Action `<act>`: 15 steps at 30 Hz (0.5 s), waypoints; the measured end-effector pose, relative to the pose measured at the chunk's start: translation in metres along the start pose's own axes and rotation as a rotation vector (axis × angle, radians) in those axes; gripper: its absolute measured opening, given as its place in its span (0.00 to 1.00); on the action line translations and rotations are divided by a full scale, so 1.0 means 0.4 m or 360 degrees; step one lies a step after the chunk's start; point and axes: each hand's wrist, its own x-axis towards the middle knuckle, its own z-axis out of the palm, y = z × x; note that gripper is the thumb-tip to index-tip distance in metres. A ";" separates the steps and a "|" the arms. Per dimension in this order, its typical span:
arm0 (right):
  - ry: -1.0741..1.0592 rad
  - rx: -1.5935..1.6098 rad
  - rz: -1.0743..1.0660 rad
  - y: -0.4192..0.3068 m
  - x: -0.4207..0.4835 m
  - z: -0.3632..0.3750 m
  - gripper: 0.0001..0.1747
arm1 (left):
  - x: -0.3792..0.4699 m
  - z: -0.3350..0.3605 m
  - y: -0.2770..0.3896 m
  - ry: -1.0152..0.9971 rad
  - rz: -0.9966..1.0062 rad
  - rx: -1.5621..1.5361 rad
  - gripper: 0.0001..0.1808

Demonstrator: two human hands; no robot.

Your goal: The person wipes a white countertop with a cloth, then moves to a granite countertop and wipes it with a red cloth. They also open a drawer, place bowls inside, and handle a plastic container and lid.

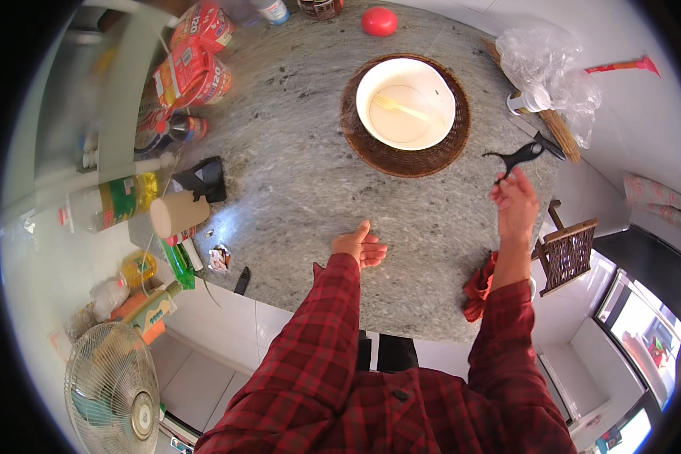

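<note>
My left hand (pixel 363 247) is above the grey stone countertop (pixel 295 170), fingers apart and holding nothing. At the right, the fingertips of my right hand (pixel 515 204) are at one end of a black-handled peeler (pixel 513 159); whether they grip it or only touch it is hard to tell. Just beyond the peeler lies a knife (pixel 547 144) with a black handle. A white bowl (pixel 369 127) with a pale yellow fork (pixel 394 106) in it sits in a brown wicker basket (pixel 369 159). A red round object (pixel 379 21) rests behind the basket.
A red cloth (pixel 479 292) hangs at the counter's right edge near my right forearm. Clear plastic bags (pixel 545 57) and a white container (pixel 528 102) are at the back right. Packaged noodle cups (pixel 193 74), bottles and a cardboard-coloured cylinder (pixel 179 214) line the left. A fan (pixel 113 380) stands lower left.
</note>
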 end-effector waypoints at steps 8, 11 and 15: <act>0.0155 0.0188 0.0465 0.191 -0.150 -0.110 0.20 | 0.004 -0.005 0.003 0.0005 -0.0008 0.0001 0.33; 0.0171 0.0059 0.0606 0.235 -0.224 -0.123 0.21 | 0.011 0.000 -0.001 0.0018 0.0055 -0.0019 0.32; 0.0073 -0.0240 0.0623 0.253 -0.292 -0.117 0.22 | 0.031 -0.004 -0.016 0.0013 0.0036 -0.0037 0.31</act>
